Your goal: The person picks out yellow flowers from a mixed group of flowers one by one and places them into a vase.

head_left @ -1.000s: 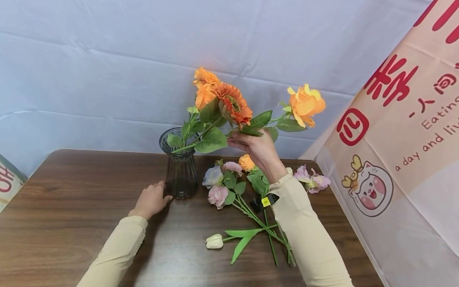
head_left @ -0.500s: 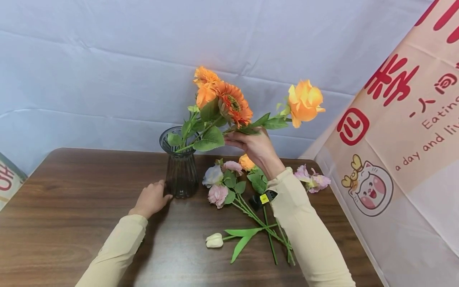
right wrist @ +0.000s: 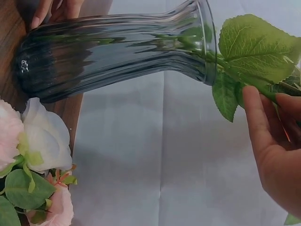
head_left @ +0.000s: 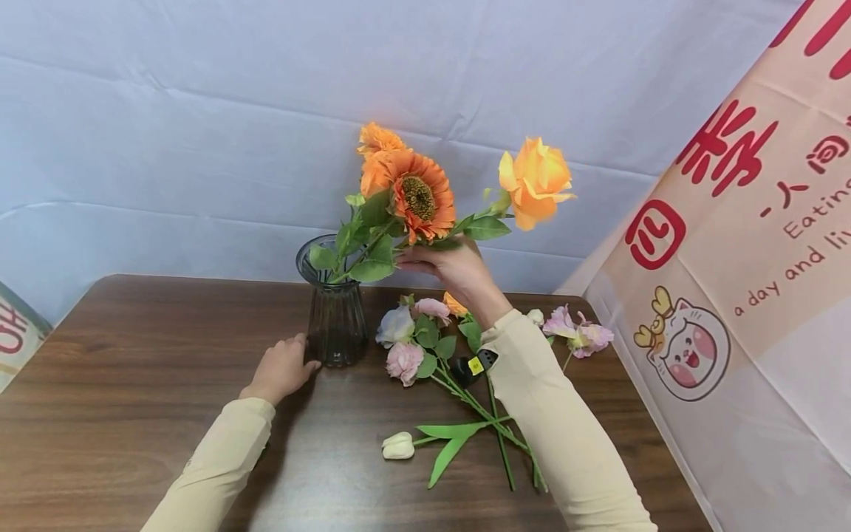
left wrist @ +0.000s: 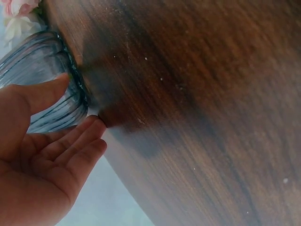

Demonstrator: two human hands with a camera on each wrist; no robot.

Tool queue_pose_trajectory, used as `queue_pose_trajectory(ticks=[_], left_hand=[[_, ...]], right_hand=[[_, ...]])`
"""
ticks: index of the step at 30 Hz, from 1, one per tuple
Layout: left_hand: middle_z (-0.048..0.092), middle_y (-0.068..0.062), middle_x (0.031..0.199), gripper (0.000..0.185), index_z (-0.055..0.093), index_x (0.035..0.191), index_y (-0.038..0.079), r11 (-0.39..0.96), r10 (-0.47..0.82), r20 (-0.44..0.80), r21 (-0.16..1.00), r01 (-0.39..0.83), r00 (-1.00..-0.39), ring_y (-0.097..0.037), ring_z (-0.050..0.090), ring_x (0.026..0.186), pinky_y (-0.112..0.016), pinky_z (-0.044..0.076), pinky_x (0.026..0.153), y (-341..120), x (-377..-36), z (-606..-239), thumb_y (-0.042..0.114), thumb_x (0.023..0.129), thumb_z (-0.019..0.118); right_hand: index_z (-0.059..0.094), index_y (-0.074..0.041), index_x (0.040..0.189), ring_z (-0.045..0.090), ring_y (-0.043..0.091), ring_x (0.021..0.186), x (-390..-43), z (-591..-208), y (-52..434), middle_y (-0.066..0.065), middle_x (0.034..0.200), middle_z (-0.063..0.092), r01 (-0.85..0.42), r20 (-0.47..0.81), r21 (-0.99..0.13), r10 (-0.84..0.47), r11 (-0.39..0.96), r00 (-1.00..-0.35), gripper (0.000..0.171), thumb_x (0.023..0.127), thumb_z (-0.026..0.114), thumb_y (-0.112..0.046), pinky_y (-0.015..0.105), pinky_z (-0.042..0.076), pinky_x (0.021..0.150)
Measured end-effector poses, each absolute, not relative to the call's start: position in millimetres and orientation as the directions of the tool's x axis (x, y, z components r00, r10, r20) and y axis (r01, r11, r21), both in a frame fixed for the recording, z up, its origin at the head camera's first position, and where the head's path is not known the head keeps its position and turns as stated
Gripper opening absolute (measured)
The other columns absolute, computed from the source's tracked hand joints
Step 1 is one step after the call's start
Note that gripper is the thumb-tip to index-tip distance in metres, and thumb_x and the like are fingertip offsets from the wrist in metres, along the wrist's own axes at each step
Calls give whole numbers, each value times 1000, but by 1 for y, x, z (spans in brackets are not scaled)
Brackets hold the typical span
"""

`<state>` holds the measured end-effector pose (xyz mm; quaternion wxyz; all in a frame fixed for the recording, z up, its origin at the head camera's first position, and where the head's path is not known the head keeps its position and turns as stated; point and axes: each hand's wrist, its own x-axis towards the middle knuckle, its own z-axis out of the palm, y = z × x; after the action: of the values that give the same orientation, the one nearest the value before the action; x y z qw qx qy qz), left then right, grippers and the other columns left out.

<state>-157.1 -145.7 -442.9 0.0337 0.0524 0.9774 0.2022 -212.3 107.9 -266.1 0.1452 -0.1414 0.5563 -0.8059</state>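
Observation:
A dark ribbed glass vase (head_left: 335, 310) stands on the brown wooden table (head_left: 133, 384). My right hand (head_left: 452, 270) grips a bunch of stems just right of the vase's mouth, with their lower ends inside it. The bunch carries an orange gerbera (head_left: 419, 196) and an orange rose (head_left: 535, 181). In the right wrist view my right hand (right wrist: 273, 141) pinches the stems below a large green leaf (right wrist: 256, 47) at the rim of the vase (right wrist: 117, 52). My left hand (head_left: 282, 369) rests on the table, fingers relaxed, thumb touching the vase's base (left wrist: 42, 84).
Loose flowers lie on the table right of the vase: pink and white blooms (head_left: 402, 343), purple ones (head_left: 578, 332) and a white tulip (head_left: 397, 446) with long green stems. A pale cloth hangs behind, and a printed banner (head_left: 731, 244) stands at the right.
My right hand has shifted left toward the vase, bringing the bunch more upright. The rose has swung left and the gerbera now faces me. The left hand has stayed put.

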Motion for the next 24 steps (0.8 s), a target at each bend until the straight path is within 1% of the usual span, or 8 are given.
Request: queue_pose_trajectory(ticks=[1, 7, 11, 15, 17, 20, 24], left_hand=[[56, -33, 104, 52, 46, 117, -17, 912, 116, -45, 399, 89, -992, -47, 55, 93, -54, 47, 77, -146, -157, -443, 19, 85, 64], [56, -34, 105, 52, 46, 118, -17, 913, 115, -41, 397, 90, -993, -47, 55, 93, -54, 46, 77, -145, -158, -444, 19, 85, 64], [56, -34, 106, 53, 45, 119, -17, 916, 113, -43, 392, 87, -993, -47, 55, 94, -54, 46, 77, -145, -158, -444, 19, 85, 64], [56, -34, 106, 53, 45, 118, -17, 917, 113, -39, 389, 89, -993, -47, 55, 94, -55, 46, 78, -145, -158, -444, 19, 85, 65], [55, -34, 105, 53, 46, 118, -17, 917, 115, -35, 389, 92, -993, -47, 55, 94, -55, 46, 78, -144, -158, -444, 19, 85, 65], [56, -34, 105, 52, 46, 117, -17, 918, 115, -31, 385, 94, -993, -47, 55, 94, -55, 46, 78, -144, -158, -444, 19, 85, 65], [55, -34, 107, 53, 46, 118, -17, 920, 114, -34, 380, 93, -993, -47, 55, 95, -55, 45, 79, -143, -158, -443, 19, 85, 65]], right_hand=[[45, 17, 120, 66, 29, 79, -213, -266, 107, 20, 83, 64, 75, 69, -939, -396, -336, -916, 36, 84, 48, 19, 44, 47, 86], [41, 13, 127, 65, 28, 82, -213, -266, 102, 20, 87, 62, 85, 51, -947, -406, -310, -913, 45, 84, 48, 19, 43, 48, 87], [43, 14, 125, 65, 29, 83, -213, -265, 99, 22, 89, 61, 97, 22, -956, -396, -277, -918, 43, 83, 50, 18, 42, 48, 87], [47, 9, 123, 64, 36, 88, -212, -266, 95, 31, 96, 59, 78, 6, -975, -378, -207, -926, 40, 83, 53, 14, 42, 48, 86], [49, 8, 121, 62, 38, 90, -213, -267, 93, 33, 98, 58, 61, 6, -983, -369, -171, -929, 38, 84, 55, 12, 43, 48, 86], [50, 9, 120, 63, 37, 88, -213, -268, 91, 30, 95, 60, 55, 5, -987, -366, -153, -931, 36, 84, 55, 12, 45, 47, 87], [50, 7, 121, 63, 38, 87, -213, -270, 89, 17, 86, 64, 58, 4, -986, -371, -157, -929, 39, 83, 57, 12, 48, 45, 89]])
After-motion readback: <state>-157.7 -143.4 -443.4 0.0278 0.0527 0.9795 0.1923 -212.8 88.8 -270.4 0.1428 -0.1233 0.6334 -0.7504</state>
